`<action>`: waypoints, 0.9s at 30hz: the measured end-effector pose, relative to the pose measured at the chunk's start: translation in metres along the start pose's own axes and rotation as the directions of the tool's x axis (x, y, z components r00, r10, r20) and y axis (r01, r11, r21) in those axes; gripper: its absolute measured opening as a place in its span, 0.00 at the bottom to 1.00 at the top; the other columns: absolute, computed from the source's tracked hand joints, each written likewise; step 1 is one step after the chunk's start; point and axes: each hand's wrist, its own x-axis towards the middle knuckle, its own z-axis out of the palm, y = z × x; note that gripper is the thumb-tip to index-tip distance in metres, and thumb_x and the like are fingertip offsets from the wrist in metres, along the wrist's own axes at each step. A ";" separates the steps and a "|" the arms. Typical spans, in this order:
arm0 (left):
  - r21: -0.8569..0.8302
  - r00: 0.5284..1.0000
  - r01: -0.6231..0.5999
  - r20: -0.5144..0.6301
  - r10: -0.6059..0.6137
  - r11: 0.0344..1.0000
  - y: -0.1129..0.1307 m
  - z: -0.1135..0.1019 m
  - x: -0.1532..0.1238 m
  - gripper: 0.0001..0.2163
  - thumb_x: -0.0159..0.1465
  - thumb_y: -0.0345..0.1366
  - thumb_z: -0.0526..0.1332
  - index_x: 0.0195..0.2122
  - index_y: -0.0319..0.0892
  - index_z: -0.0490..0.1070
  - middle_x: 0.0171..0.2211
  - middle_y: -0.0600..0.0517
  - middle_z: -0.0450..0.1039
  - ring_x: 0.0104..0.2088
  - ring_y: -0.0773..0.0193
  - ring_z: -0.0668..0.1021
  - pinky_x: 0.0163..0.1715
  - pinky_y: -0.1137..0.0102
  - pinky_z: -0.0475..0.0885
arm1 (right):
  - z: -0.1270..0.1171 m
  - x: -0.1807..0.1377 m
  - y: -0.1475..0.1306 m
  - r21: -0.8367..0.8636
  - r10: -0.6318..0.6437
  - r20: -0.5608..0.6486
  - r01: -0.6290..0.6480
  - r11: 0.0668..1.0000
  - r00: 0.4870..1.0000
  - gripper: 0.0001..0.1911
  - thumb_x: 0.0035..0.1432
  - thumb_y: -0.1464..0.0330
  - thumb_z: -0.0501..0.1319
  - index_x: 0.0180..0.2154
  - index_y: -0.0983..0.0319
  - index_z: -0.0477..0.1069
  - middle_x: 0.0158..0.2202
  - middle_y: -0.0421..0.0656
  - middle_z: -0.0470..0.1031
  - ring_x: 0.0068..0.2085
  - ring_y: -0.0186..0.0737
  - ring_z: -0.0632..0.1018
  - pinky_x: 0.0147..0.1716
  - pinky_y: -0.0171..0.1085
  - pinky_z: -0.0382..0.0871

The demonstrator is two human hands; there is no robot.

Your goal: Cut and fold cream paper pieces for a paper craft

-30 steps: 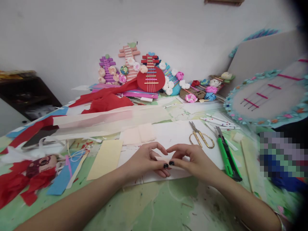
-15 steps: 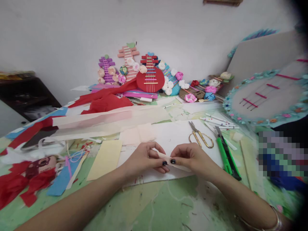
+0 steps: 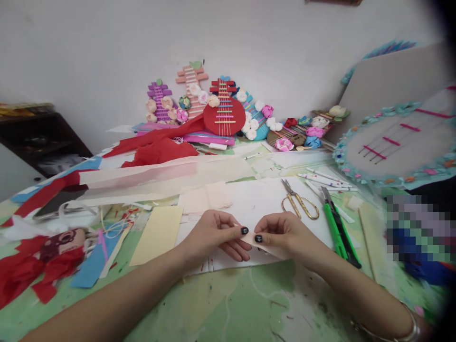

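Observation:
Between both hands is a small strip of pale pink crepe-like paper (image 3: 272,250), held over a white sheet (image 3: 258,202). My left hand (image 3: 215,233) pinches its left end between thumb and forefinger, with the other fingers loosely bent below. At the other end, the thumb and fingertips of my right hand (image 3: 281,232) close on the paper, and part of the strip runs out under that palm. Gold-handled scissors (image 3: 295,203) lie just beyond my right hand. A green utility knife (image 3: 335,230) rests to its right. More pale pink paper (image 3: 206,197) lies behind my left hand.
A yellow card (image 3: 156,235) and blue strip (image 3: 96,261) lie at left, near red crepe paper (image 3: 59,273). Several decorated paper lutes, one red (image 3: 224,116), stand against the wall. White sticks (image 3: 326,179) lie at back right. A flower-edged panel (image 3: 402,147) leans at right.
My left thumb has shifted up along the paper, and the lower fingers of that hand have spread slightly. My right hand keeps its pinch. The view has shifted a little.

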 end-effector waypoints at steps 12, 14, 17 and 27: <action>-0.004 0.997 0.030 0.072 -0.030 1.000 -0.001 0.003 -0.004 0.08 0.56 0.33 0.64 0.25 0.34 0.68 0.21 0.45 0.77 0.21 0.62 0.79 0.19 0.76 0.74 | 0.007 -0.007 -0.010 -0.160 -0.054 0.128 0.074 0.984 0.990 0.16 0.54 0.58 0.59 0.33 0.66 0.72 0.27 0.42 0.72 0.25 0.29 0.68 0.22 0.29 0.57; -0.005 0.995 0.048 0.090 -0.048 0.999 -0.002 0.004 -0.004 0.08 0.55 0.33 0.64 0.25 0.34 0.68 0.21 0.45 0.77 0.21 0.61 0.79 0.19 0.76 0.74 | 0.008 -0.007 -0.009 -0.168 -0.031 0.126 0.052 0.984 0.991 0.16 0.54 0.58 0.59 0.31 0.66 0.71 0.24 0.41 0.70 0.23 0.28 0.66 0.20 0.28 0.55; -0.013 0.995 0.060 0.083 -0.059 0.998 -0.001 0.004 -0.004 0.07 0.55 0.33 0.64 0.24 0.34 0.69 0.21 0.44 0.77 0.21 0.60 0.79 0.18 0.75 0.74 | 0.008 -0.006 -0.007 -0.161 -0.002 0.106 0.019 0.987 0.994 0.15 0.52 0.58 0.60 0.27 0.66 0.69 0.19 0.37 0.65 0.19 0.25 0.61 0.16 0.27 0.51; -0.007 0.996 0.085 0.035 -0.084 0.996 0.000 0.004 -0.003 0.10 0.56 0.36 0.62 0.22 0.33 0.70 0.21 0.43 0.76 0.20 0.60 0.79 0.17 0.75 0.72 | 0.008 -0.007 -0.008 -0.098 0.024 0.107 -0.014 0.995 0.994 0.15 0.53 0.59 0.59 0.28 0.66 0.70 0.19 0.37 0.64 0.18 0.25 0.61 0.15 0.27 0.51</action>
